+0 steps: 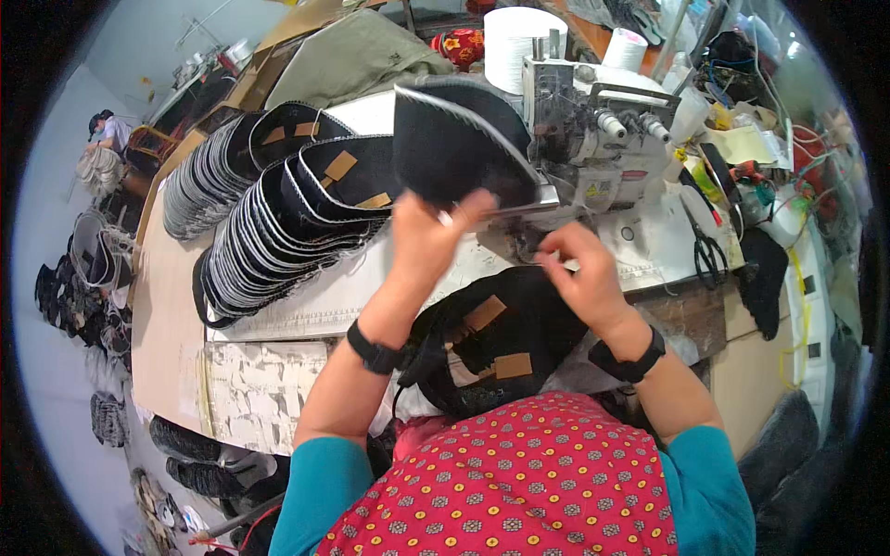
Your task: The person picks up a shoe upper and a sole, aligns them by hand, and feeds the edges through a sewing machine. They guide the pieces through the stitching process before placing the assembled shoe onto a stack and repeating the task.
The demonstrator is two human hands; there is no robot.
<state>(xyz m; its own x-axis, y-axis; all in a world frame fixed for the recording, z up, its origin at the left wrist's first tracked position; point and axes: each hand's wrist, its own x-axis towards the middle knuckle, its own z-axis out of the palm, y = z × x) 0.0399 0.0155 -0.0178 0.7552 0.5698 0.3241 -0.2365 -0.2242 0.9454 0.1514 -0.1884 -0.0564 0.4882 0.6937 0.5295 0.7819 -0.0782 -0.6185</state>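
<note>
A curved black fabric piece [464, 139] with a white stitched edge stands raised beside the sewing machine [603, 148]. My left hand [431, 232], partly blurred, is closed on its lower edge, just left of the machine's metal plate. In front of the machine, my right hand [579, 273] has its fingers curled and pinched together; whatever they hold is too small to make out. Across my lap lies another black piece [464, 343] with brown rectangular patches.
Stacks of nested black pieces with white edges [287, 232] stand on the table to the left. White thread cones [524, 46] rise behind the machine. Black-handled scissors [709, 255] lie at the right. A person [111, 134] is far off at the left.
</note>
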